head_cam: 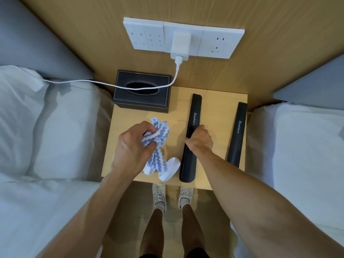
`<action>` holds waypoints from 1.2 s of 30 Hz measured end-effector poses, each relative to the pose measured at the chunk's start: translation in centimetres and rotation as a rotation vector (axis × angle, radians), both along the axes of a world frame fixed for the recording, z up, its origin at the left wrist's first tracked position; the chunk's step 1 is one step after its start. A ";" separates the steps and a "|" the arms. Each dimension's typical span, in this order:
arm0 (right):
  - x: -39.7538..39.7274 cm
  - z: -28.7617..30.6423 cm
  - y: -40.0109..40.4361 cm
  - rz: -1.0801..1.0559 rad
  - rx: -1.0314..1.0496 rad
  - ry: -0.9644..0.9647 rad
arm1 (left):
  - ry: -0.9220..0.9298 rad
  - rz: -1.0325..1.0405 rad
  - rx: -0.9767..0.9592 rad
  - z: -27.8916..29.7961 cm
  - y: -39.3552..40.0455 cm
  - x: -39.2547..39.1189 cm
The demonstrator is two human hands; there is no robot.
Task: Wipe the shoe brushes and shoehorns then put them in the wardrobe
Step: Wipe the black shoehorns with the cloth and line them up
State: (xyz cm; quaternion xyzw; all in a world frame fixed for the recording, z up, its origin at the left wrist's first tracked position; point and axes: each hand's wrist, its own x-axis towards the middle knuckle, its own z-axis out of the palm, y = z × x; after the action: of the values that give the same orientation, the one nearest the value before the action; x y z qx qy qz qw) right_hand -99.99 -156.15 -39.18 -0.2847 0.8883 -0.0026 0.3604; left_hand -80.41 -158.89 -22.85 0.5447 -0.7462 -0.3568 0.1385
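Two long black shoehorns lie on the wooden nightstand (219,101). My right hand (200,140) grips the middle of the nearer shoehorn (193,116), which runs from back to front. The second shoehorn (237,131) lies untouched along the right edge. My left hand (133,144) holds a bunched blue-and-white striped cloth (158,135) above the left half of the top. Under the cloth's hanging end lie two white oval objects (170,169), partly hidden by it; I cannot tell if they are brushes.
A black tissue box (143,91) stands at the back left corner. A white charger (180,45) sits in the wall socket panel, its cable (104,83) crossing the box to the left bed. White beds flank the nightstand. My feet stand before it.
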 end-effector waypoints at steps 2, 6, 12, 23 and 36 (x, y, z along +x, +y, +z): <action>0.2 0.4 -0.2 -0.014 -0.004 -0.010 | 0.004 0.008 -0.004 0.2 -0.2 0.5; -1.2 2.3 0.4 -0.133 -0.008 -0.054 | 0.015 0.018 -0.012 0.9 -0.4 0.8; -4.6 6.8 3.2 -0.449 -0.239 -0.197 | 0.050 -0.017 -0.034 3.6 -1.0 0.3; -3.5 21.7 5.2 -0.787 -1.047 -0.568 | 0.226 -0.119 -0.184 13.4 -1.6 -2.3; -0.3 37.1 7.2 -0.508 -1.302 -0.635 | 0.379 -0.243 -0.446 27.4 -0.6 -3.8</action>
State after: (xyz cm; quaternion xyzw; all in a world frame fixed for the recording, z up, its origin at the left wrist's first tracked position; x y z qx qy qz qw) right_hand -100.32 -148.93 -2.12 -0.2124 0.5994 -0.6897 0.3463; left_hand -84.22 -159.47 4.51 0.3315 -0.8266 -0.2936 0.3472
